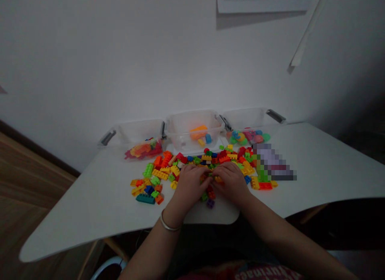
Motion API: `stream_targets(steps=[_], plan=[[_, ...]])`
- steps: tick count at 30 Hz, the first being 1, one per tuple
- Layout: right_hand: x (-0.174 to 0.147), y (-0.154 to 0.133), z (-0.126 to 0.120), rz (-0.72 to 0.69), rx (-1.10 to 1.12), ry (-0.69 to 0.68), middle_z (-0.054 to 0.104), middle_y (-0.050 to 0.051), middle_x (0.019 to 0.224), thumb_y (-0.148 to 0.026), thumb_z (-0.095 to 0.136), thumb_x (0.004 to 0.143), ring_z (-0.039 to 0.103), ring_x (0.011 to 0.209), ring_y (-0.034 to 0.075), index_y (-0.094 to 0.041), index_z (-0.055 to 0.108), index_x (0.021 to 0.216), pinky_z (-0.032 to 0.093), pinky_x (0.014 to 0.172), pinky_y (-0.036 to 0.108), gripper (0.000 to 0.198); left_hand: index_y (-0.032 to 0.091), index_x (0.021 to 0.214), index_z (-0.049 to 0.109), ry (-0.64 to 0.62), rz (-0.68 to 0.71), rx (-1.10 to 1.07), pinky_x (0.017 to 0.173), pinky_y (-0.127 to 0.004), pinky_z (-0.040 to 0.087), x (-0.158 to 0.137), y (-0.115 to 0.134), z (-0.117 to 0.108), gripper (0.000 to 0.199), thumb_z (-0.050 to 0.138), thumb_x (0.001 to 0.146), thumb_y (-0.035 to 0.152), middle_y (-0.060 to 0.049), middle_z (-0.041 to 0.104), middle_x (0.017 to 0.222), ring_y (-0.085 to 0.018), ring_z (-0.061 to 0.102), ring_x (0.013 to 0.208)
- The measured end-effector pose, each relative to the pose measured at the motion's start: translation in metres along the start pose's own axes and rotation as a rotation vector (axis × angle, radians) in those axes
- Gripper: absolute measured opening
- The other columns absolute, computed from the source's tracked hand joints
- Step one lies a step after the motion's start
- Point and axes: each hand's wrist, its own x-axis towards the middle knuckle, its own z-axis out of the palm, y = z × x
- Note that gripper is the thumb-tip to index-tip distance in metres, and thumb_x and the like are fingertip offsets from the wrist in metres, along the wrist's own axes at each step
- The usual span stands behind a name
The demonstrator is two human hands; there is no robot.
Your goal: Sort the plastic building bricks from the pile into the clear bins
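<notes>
Colourful toy building bricks (159, 174) lie in a loose heap across the white table (99, 199). Over the near middle of the heap, my left hand (190, 183) and my right hand (231, 180) come together, their curled fingertips nearly touching. Both hands look closed; whatever is between the fingers is hidden by them or too small to name. A purple brick (210, 203) sits just below the fingertips, close to the table's front edge. Off to the left of my left hand lies a long teal brick (145, 198) beside several yellow, blue and orange ones. Yellow and red bricks (265, 186) rest right of my right hand.
Along the wall stand three clear plastic bins: the left bin (141, 129) and right bin (246, 116) show colourful pieces, and the middle bin (180, 129) holds orange and blue ones. A blurred-out flat object (273, 161) lies right of the heap. The table's front edge curves inward before me.
</notes>
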Motion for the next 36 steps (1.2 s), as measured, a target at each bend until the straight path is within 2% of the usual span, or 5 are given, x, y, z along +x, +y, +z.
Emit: stream_targets(steps=[6,12,19,23,36], plan=[[-0.002,0.000,0.002,0.001,0.067,-0.023,0.072,0.006,0.090,-0.020,0.065,0.084,0.062,0.088,0.022,-0.021,0.065,0.090,0.049,0.082,0.036,0.006,0.023,0.086,0.069,0.046,-0.076,0.001,0.089,-0.045,0.046,-0.002,0.002,0.002,0.008,0.065,0.080,0.022,-0.004,0.072,0.085,-0.025,0.063,0.091],[0.000,0.003,-0.001,0.033,-0.004,-0.184,0.072,0.008,0.101,-0.023,0.070,0.079,0.062,0.097,0.025,-0.021,0.066,0.084,0.047,0.087,0.041,0.006,0.020,0.083,0.063,0.225,-0.162,-0.132,0.079,-0.037,0.050,0.001,-0.024,-0.016,0.007,0.062,0.076,0.021,-0.004,0.068,0.084,-0.022,0.063,0.084],[-0.001,0.001,0.000,-0.007,-0.038,-0.225,0.072,0.006,0.100,-0.025,0.071,0.077,0.061,0.098,0.025,-0.021,0.067,0.078,0.045,0.089,0.043,0.005,0.020,0.098,0.058,0.654,-0.248,-0.496,0.074,-0.029,0.053,0.010,-0.072,-0.056,0.021,0.058,0.081,0.034,-0.003,0.067,0.085,-0.017,0.066,0.081],[-0.002,0.002,0.001,0.004,-0.038,-0.262,0.072,0.006,0.104,-0.023,0.069,0.077,0.061,0.100,0.025,-0.022,0.069,0.081,0.045,0.090,0.043,0.004,0.020,0.118,0.057,0.891,-0.282,-0.330,0.075,-0.027,0.052,0.015,-0.098,-0.072,0.035,0.055,0.085,0.032,-0.003,0.066,0.090,-0.015,0.066,0.084],[-0.007,0.008,0.005,-0.008,-0.048,-0.263,0.070,0.008,0.111,-0.015,0.068,0.075,0.058,0.109,0.028,-0.020,0.070,0.086,0.047,0.095,0.046,0.012,0.019,0.094,0.071,0.665,-0.303,0.175,0.094,-0.039,0.046,0.045,-0.141,-0.100,0.029,0.045,0.080,0.021,-0.009,0.072,0.099,-0.025,0.063,0.097]])
